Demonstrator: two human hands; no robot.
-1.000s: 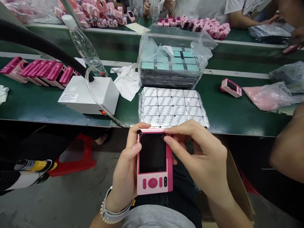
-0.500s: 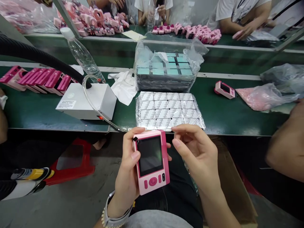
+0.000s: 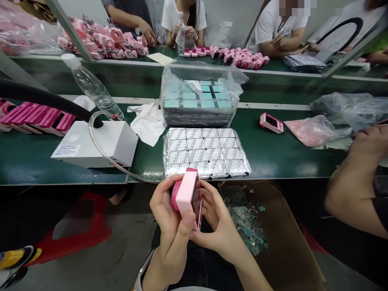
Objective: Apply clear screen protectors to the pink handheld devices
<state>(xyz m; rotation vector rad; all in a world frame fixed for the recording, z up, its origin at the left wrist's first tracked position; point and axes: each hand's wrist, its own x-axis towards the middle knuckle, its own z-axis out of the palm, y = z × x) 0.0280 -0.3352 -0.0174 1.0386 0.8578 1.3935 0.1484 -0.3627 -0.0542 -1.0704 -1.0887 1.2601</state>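
A pink camera (image 3: 187, 192) is held above my lap, turned on edge so its pale pink side faces me. Its ridged magenta lens points left and its dark screen faces right. My left hand (image 3: 171, 218) wraps round the lens side, thumb along the near edge. On the screen side, my right hand (image 3: 215, 222) has its fingers behind the camera and its thumb at the lower corner, so both hands grip it. Just beyond lies a plastic-wrapped sheet of white printed squares (image 3: 206, 151). Behind that stands a bagged stack of teal-topped panels (image 3: 197, 115).
A white box (image 3: 97, 143) with a clear tube stands left, beside a tilted bottle (image 3: 92, 87) and pink cameras (image 3: 39, 117). Another camera (image 3: 271, 123) lies right. Below is a carton (image 3: 281, 234) with film scraps. Co-workers sit opposite; a person's arm (image 3: 351, 182) is at right.
The camera has turned from screen-up to on edge. My right hand, apart from it before, has closed onto its screen side. The head view has shifted, showing the carton more fully.
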